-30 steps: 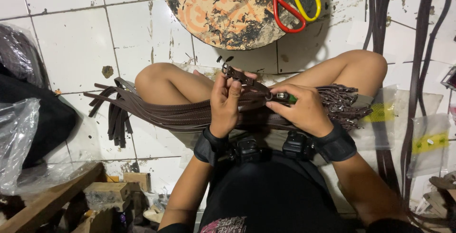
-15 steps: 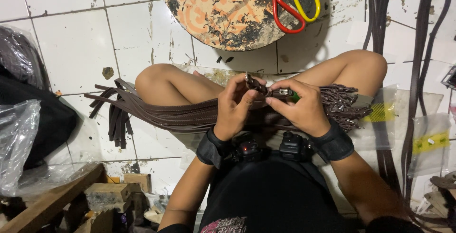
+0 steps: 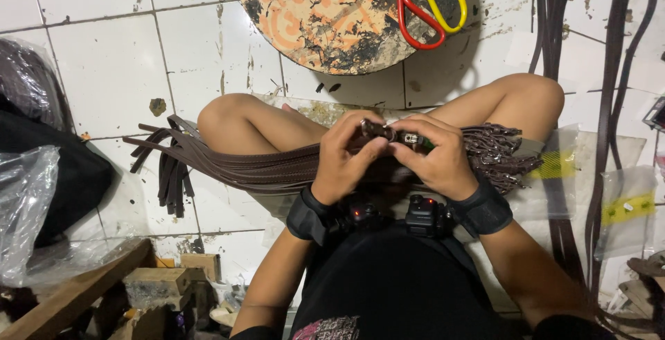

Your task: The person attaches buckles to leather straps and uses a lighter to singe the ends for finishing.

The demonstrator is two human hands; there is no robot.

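Note:
I sit cross-legged on a white tiled floor with a bundle of dark brown leather straps (image 3: 228, 163) laid across my lap. My left hand (image 3: 346, 160) and my right hand (image 3: 436, 163) meet above my lap, fingertips pinched together on one strap end with a small metal buckle (image 3: 388, 132). The right hand also grips a small green-tipped tool (image 3: 422, 142), mostly hidden by the fingers. More strap ends with buckles (image 3: 502, 153) stick out beyond my right wrist. Both wrists wear black bands.
A round, stained wooden board (image 3: 339, 14) lies ahead with red-and-yellow scissors (image 3: 426, 11) on it. Long brown straps (image 3: 609, 104) hang at the right beside clear plastic bags (image 3: 623, 205). A black bag (image 3: 62, 167), crumpled plastic (image 3: 24, 208) and wooden scraps (image 3: 145, 284) lie at the left.
My left hand rose from the strap bundle and closed in on the right hand, bringing one strap end up to the buckle between the fingertips. The bundle stayed in place.

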